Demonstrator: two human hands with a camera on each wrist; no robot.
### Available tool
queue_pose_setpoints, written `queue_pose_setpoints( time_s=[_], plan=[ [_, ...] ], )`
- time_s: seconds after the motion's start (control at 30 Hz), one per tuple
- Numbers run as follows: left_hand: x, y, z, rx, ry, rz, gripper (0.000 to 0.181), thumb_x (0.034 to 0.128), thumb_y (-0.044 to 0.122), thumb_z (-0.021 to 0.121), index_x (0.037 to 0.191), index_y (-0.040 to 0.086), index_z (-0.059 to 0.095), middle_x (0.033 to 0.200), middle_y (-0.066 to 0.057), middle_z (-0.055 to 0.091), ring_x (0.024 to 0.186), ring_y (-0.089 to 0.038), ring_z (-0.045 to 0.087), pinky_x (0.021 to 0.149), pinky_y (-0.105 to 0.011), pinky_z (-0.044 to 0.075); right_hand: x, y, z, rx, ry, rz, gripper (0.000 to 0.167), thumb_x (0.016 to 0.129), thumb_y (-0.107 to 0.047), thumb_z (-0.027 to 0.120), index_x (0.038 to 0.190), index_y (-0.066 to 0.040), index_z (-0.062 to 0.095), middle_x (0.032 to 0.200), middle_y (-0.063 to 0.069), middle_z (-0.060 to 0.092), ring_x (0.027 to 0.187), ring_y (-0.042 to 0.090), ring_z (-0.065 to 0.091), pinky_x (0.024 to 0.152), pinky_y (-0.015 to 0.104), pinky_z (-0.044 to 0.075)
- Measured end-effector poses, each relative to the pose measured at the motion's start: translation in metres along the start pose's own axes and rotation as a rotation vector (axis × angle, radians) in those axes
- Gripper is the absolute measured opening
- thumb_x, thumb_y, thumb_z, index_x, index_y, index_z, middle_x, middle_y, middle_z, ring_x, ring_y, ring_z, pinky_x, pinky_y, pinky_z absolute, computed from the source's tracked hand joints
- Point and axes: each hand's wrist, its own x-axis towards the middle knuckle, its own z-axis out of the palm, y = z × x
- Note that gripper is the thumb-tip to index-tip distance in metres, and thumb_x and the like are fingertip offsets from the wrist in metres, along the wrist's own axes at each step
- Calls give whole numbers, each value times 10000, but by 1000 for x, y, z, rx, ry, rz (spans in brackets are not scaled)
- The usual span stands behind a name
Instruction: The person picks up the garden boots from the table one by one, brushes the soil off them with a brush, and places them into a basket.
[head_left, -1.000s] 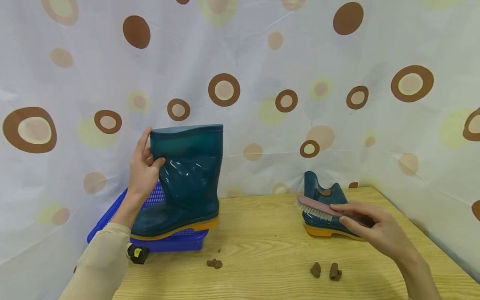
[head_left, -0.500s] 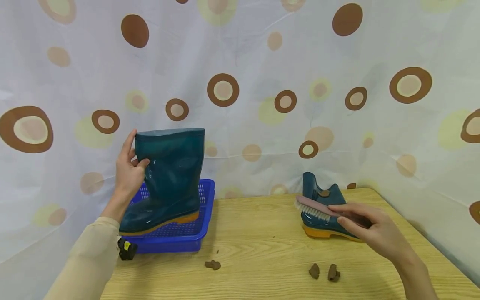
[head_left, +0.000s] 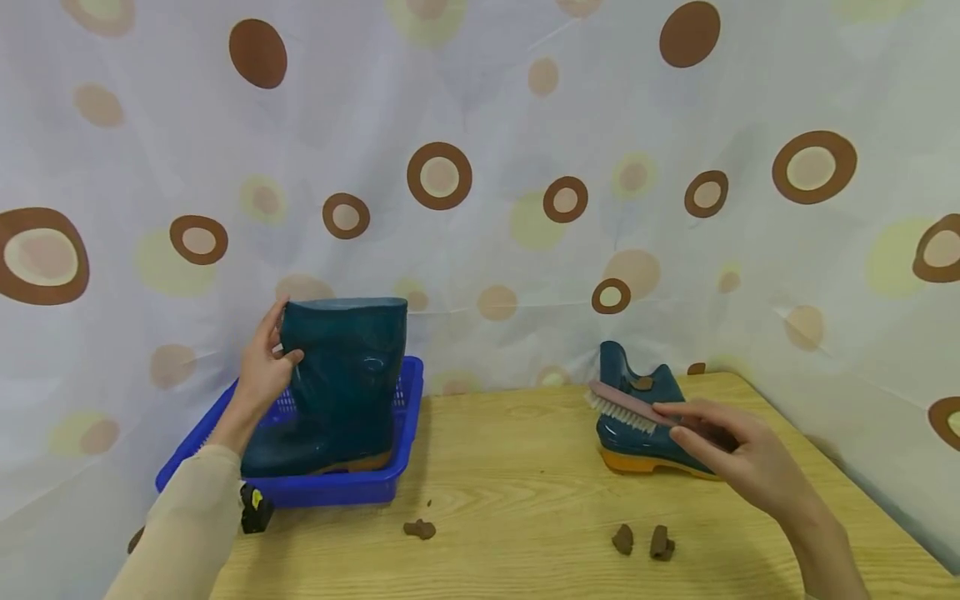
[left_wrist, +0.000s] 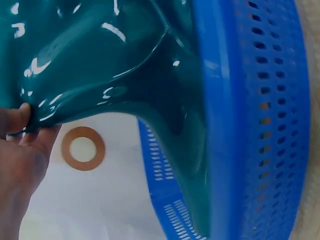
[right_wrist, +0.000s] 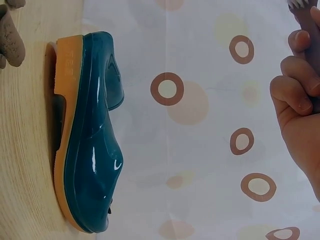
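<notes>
A dark teal rubber boot (head_left: 341,383) with a yellow sole stands upright inside the blue plastic basket (head_left: 330,490). My left hand (head_left: 264,367) pinches the front of its shaft near the top rim, and the left wrist view shows thumb and fingers on the boot's edge (left_wrist: 100,70). My right hand (head_left: 750,454) grips a scrub brush (head_left: 626,406) with a pinkish back and white bristles. Behind the brush, a low teal shoe (head_left: 660,446) with a yellow sole sits on the table. A brown lump (head_left: 642,383) lies on it. The brush handle is partly hidden by the fingers.
Brown clay-like lumps (head_left: 662,543) lie near the table's front, another lump (head_left: 420,529) before the basket. A small black and yellow object (head_left: 257,508) is by the left wrist. A dotted curtain (head_left: 480,208) hangs behind the wooden table (head_left: 495,483).
My left hand has moved the boot left and lowered it into the basket. The right hand with the scrub brush has stayed nearly still.
</notes>
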Motion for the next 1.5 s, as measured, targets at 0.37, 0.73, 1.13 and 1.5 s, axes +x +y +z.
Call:
queue_pose_setpoints(
  time_s=[0.37,0.73,1.13,1.5],
  plan=[
    [0,-19,12,25,-28,-77,913,934,-128,385,1598,365,-2,1681,-102,-27,1437,-526,240,932,-578,449,0,-2,2,-5,-4,5,335,931,25,634,1231,-113,690,943,-97,667,608,90,499,507,256,417],
    [1,-23,32,218,-1,-124,824,1040,10,386,1577,274,-181,1655,-230,-23,1453,-534,184,1089,-711,276,0,-1,0,-8,-9,7,333,934,23,631,1234,-108,690,1010,-132,682,655,83,541,536,253,438],
    [-15,-48,54,392,-238,-232,680,1001,16,484,1576,8,122,1549,-363,236,1397,-545,284,1124,-666,288,0,0,1,4,-21,9,336,932,25,633,1235,-107,689,980,-122,677,641,88,528,526,256,427],
    [-16,-47,57,432,-318,-238,708,965,-60,479,1576,-10,123,1546,-379,212,1396,-551,273,1118,-663,293,-1,2,-1,-13,-34,19,333,937,4,636,1241,-123,689,978,-126,669,657,85,529,534,256,429]
  ],
)
